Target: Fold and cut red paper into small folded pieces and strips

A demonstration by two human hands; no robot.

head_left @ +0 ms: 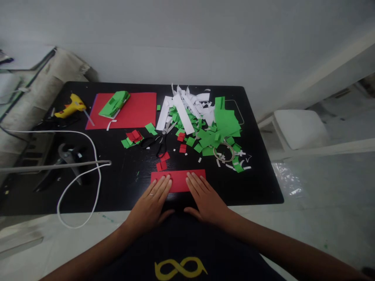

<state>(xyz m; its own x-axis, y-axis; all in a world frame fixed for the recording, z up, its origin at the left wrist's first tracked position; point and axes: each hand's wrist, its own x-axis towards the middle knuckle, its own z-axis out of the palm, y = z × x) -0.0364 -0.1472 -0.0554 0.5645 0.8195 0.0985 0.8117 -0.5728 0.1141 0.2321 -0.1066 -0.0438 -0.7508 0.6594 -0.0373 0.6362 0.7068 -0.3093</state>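
A red paper strip lies crosswise near the front edge of the black table. My left hand rests flat on its left part, fingers stretched out, a ring on one finger. On the right part lies my right hand, its fingers also straight and the thumb apart. Just beyond the strip are small red paper pieces. Black-handled scissors lie farther back with their blades apart, next to several green paper scraps and white paper strips.
On the left stand out a yellow glue gun, pliers and a looping white cable. A red sheet at the back bears a folded green paper stack. A tape ring and a white stool are to the right.
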